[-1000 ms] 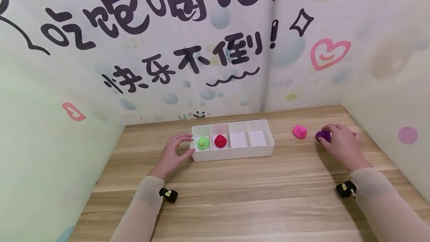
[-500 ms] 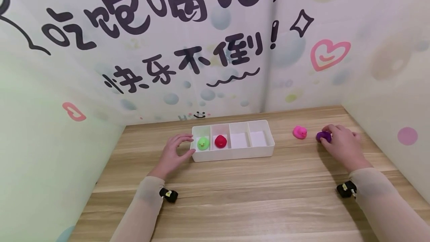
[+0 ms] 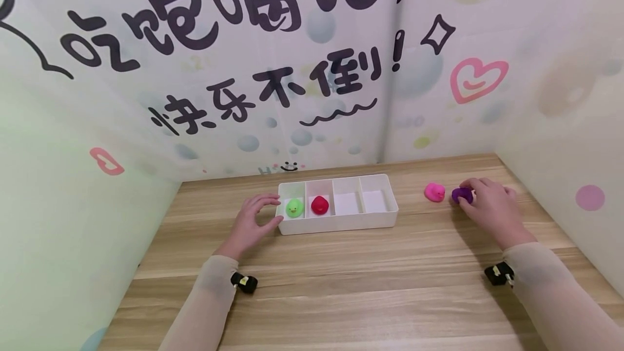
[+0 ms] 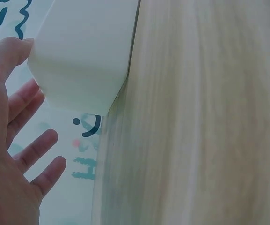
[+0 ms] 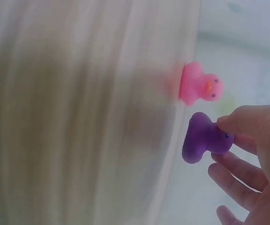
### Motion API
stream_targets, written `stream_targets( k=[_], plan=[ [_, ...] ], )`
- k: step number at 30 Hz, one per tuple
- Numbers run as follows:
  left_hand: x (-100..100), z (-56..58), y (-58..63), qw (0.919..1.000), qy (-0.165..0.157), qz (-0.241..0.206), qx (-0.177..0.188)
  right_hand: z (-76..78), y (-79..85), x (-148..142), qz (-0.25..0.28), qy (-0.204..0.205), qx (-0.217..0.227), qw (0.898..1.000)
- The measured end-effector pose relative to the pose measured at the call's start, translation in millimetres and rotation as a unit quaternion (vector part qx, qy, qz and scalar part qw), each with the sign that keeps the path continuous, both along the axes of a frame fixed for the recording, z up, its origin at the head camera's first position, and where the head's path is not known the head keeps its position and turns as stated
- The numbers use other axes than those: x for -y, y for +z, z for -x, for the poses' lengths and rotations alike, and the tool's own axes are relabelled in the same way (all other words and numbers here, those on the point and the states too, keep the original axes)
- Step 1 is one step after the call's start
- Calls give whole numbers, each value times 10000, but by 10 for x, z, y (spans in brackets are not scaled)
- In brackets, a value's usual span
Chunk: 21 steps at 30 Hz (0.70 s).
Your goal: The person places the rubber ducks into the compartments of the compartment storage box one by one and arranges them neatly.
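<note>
In the head view my right hand [image 3: 497,207] pinches a purple rubber duck [image 3: 460,195] between thumb and fingers. The right wrist view shows this purple duck [image 5: 202,138] held by its head, its base toward the table. Just left of it, a pink rubber duck [image 3: 435,192] sits on the table. My left hand [image 3: 249,223] is at the left end of a white divided box [image 3: 341,223], thumb and fingertips touching its rim with the fingers loosely spread. A green duck [image 3: 294,208] lies in the leftmost compartment, and a red duck [image 3: 319,205] in the one beside it.
The two right compartments of the box hold nothing. Under everything lies a wood-grain table [image 3: 341,291]. A printed wall [image 3: 219,145] rises along its back edge, with side walls at left and right.
My right hand has shifted slightly left with the purple duck, bringing it closer to the pink one. The left hand and the box have stayed put.
</note>
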State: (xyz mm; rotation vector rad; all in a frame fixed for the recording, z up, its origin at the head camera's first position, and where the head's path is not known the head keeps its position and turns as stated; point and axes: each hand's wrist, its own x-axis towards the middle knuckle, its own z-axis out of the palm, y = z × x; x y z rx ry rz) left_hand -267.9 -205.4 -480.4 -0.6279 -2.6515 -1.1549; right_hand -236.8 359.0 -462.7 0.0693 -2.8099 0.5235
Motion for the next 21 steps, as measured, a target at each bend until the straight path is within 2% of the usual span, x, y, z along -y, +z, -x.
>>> stream_targets(
  k=[21],
  plan=[
    [6, 12, -17, 10000, 12, 13, 48, 40, 333, 434, 112, 367, -648, 9972]
  ],
)
